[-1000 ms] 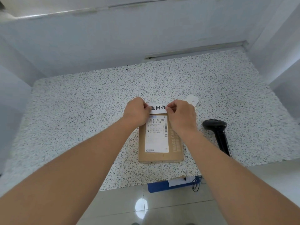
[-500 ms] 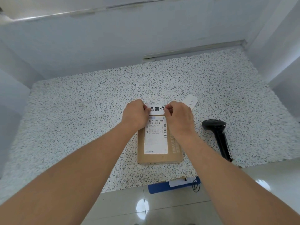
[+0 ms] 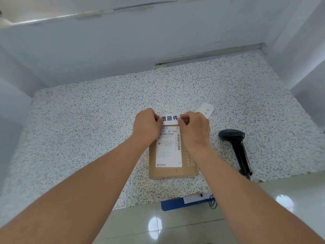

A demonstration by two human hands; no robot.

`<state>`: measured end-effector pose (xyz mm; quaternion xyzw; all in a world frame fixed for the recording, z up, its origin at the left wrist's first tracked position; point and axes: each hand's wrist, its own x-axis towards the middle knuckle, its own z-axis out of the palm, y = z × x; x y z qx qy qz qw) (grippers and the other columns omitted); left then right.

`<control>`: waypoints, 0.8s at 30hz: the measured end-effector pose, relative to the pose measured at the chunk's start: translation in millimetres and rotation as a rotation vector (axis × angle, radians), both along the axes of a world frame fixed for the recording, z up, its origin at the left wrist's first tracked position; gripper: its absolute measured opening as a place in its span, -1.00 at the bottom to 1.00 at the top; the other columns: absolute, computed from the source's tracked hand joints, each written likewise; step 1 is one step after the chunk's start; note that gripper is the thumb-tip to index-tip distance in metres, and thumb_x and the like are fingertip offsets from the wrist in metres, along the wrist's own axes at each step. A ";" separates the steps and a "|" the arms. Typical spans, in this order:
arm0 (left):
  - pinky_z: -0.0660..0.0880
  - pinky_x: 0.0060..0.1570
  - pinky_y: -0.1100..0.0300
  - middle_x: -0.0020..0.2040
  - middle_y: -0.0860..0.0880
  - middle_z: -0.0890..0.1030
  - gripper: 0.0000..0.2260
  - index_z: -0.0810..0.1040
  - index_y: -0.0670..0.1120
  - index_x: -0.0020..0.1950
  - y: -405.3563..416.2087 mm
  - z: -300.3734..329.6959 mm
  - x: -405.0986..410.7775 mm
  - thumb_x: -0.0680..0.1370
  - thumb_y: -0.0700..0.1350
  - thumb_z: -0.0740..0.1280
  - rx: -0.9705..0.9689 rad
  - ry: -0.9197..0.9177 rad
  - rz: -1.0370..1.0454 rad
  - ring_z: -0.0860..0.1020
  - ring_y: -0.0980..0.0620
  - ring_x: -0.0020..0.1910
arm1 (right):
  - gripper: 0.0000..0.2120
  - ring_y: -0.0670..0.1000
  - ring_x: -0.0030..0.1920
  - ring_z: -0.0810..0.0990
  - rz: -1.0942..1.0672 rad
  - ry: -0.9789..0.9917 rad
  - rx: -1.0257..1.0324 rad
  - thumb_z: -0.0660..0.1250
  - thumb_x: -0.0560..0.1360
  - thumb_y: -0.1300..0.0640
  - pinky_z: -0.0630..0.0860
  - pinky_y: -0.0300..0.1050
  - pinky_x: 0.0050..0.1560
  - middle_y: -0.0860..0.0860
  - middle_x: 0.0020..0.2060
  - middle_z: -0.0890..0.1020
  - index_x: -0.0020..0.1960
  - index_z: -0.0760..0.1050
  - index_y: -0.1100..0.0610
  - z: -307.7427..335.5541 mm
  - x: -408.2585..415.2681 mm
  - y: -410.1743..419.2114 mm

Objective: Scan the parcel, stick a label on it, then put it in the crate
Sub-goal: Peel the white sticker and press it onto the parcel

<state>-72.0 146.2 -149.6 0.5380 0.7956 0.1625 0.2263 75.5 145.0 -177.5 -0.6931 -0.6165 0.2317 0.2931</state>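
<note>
Speckled counter carrying a flat cardboard parcel near its front edge, probably stiff, light, and best lifted by its long side edges; a black scanner lies just beside it. Left hand and right hand each pinch one end of a thin, floppy label, grip narrow, over the parcel's far end.

Both forearms bare, apparently sleeveless; hands ungloved, ringless.
</note>
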 end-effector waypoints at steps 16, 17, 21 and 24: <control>0.45 -0.09 0.08 0.03 -0.10 0.52 -0.75 0.59 -0.02 0.30 -26.0 -6.2 -9.3 0.63 -0.08 0.31 0.206 0.148 -0.236 0.47 -0.11 0.08 | -0.75 0.08 0.13 0.44 0.154 -0.139 0.110 0.33 0.65 0.12 0.38 -0.16 0.08 0.09 0.13 0.49 0.30 0.64 0.05 -0.5 -3.2 -14.0; 0.44 -0.05 0.07 0.09 -0.12 0.48 -0.68 0.53 -0.01 0.41 -29.1 -6.0 -8.1 0.65 -0.07 0.27 0.172 0.207 -0.279 0.43 -0.12 0.12 | -0.72 0.10 0.14 0.43 0.179 -0.204 0.128 0.32 0.66 0.08 0.39 -0.14 0.10 0.11 0.17 0.47 0.33 0.63 0.03 -0.5 -3.6 -15.2; 0.48 0.09 -0.02 0.28 -0.19 0.35 -0.52 0.25 0.03 0.60 -36.1 -6.8 -4.7 0.67 0.07 0.13 0.071 0.417 -0.366 0.38 -0.19 0.20 | -0.60 0.15 0.22 0.38 0.238 -0.394 0.040 0.18 0.68 -0.13 0.38 0.06 0.28 0.12 0.29 0.36 0.49 0.47 -0.12 0.8 -5.3 -17.0; 0.50 0.09 -0.06 0.35 -0.22 0.30 -0.50 0.17 0.06 0.61 -40.9 -10.0 -3.9 0.67 0.15 0.06 0.031 0.456 -0.363 0.39 -0.23 0.20 | -0.56 0.18 0.28 0.35 0.231 -0.432 -0.018 0.14 0.69 -0.15 0.32 0.12 0.33 0.14 0.35 0.31 0.55 0.37 -0.14 -0.2 -3.7 -19.3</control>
